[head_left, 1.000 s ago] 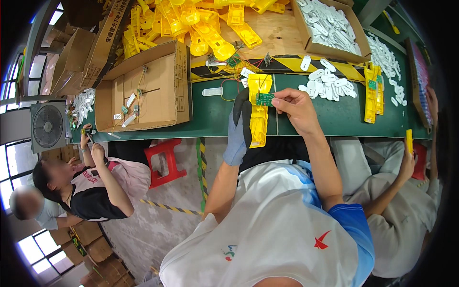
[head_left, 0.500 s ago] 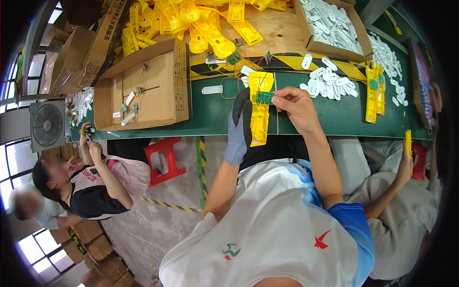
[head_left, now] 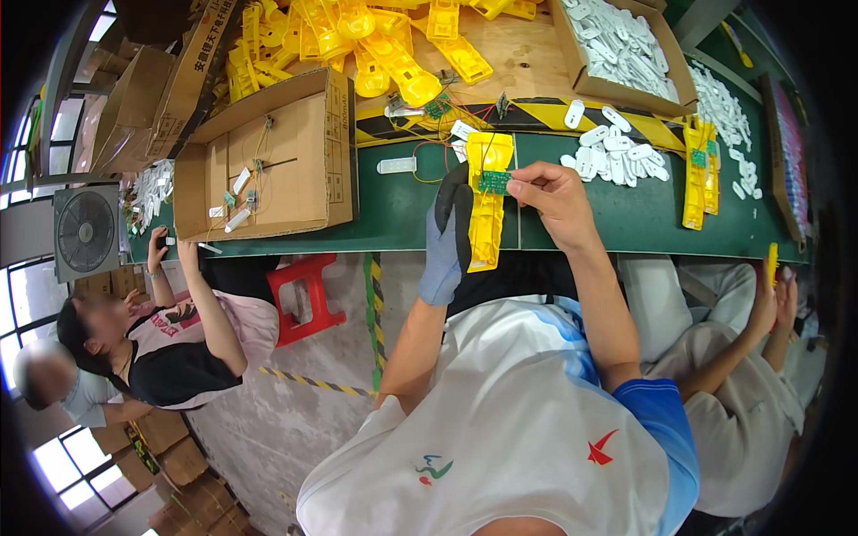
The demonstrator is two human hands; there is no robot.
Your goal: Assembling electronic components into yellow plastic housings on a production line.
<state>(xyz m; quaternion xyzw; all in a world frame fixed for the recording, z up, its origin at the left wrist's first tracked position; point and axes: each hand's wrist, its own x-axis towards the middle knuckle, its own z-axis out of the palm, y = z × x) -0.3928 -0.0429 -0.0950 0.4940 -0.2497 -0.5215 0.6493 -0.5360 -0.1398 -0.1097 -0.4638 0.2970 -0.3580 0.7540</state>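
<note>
Green counter (head_left: 411, 210): ran behind everything | gloved left hand (head_left: 450, 228): fingers gripped the left side of a yellow casing (head_left: 485, 228), held over the counter's near edge | bare right hand (head_left: 556, 201): fingers pinched a green circuit board (head_left: 494, 182) over the casing, barely shifted since a second ago; work seemed hardly advanced

Tabletop edge (head_left: 393, 243) free between carton (head_left: 341, 165) and left hand (head_left: 450, 232)

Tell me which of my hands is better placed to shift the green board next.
Probably your right hand: it's bare and pinches the right edge of the green board, while your gloved left hand holds the yellow shell by its left side.
</note>
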